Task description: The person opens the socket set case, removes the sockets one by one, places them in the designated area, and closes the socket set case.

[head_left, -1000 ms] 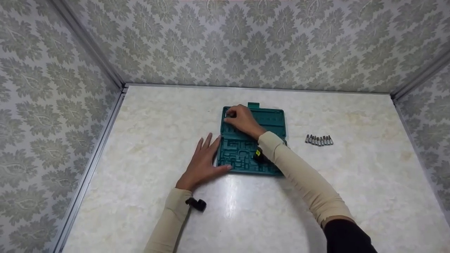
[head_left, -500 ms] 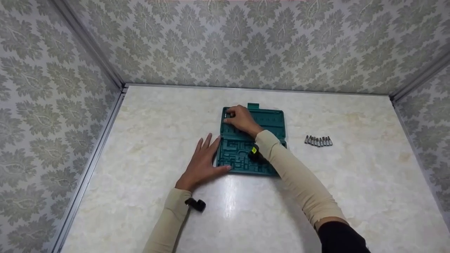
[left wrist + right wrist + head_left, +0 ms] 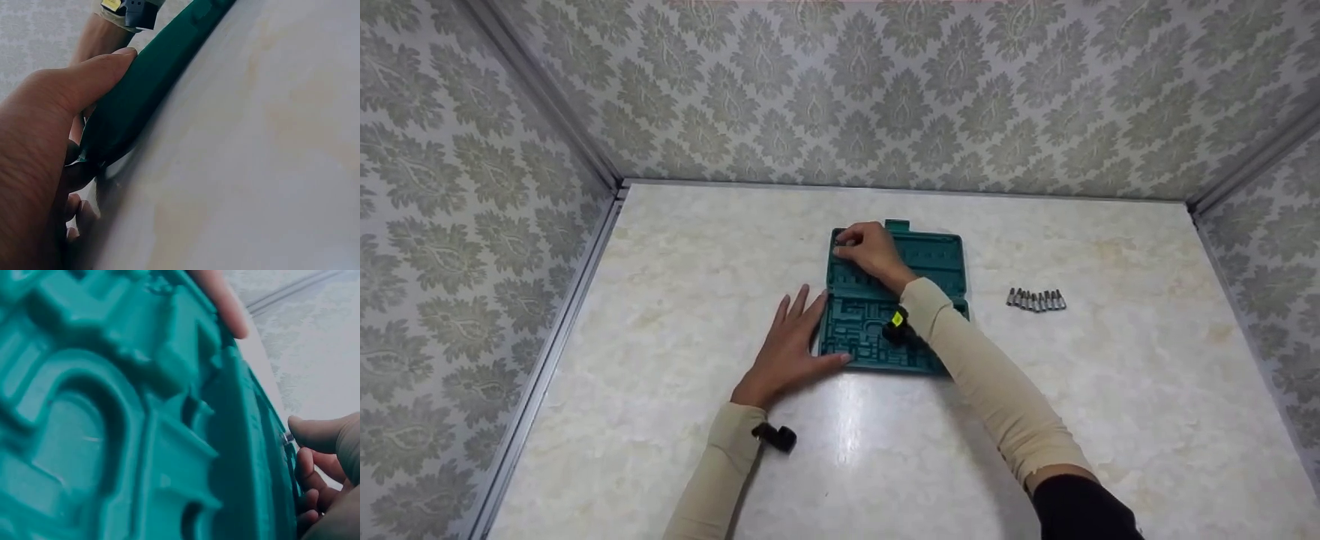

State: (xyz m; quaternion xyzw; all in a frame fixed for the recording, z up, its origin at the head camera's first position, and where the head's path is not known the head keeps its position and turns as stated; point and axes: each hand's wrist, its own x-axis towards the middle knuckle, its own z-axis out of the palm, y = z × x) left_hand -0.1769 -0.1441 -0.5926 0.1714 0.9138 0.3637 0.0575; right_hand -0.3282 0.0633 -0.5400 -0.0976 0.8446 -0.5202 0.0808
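A green plastic bit case (image 3: 934,251) lies unfolded on the table, its two moulded halves facing up. My right hand (image 3: 870,249) reaches over it to the far left corner of the upper half. There thumb and forefinger pinch a small shiny metal bit (image 3: 288,437), mostly hidden by the fingers, right at the case's edge. My left hand (image 3: 786,361) lies along the case's left side with straight, spread fingers. Its thumb (image 3: 104,79) rests on the near corner of the rim.
Several small metal bits (image 3: 1036,300) stand in a short row on the pale marbled table (image 3: 1125,360), right of the case. Patterned wall panels (image 3: 810,112) enclose the table at the back and sides. Small black cameras (image 3: 776,436) sit on both wrists.
My right forearm has swung slightly to the left, while its fingertips stay at the same corner, a touch higher. The left hand keeps its place on the case.
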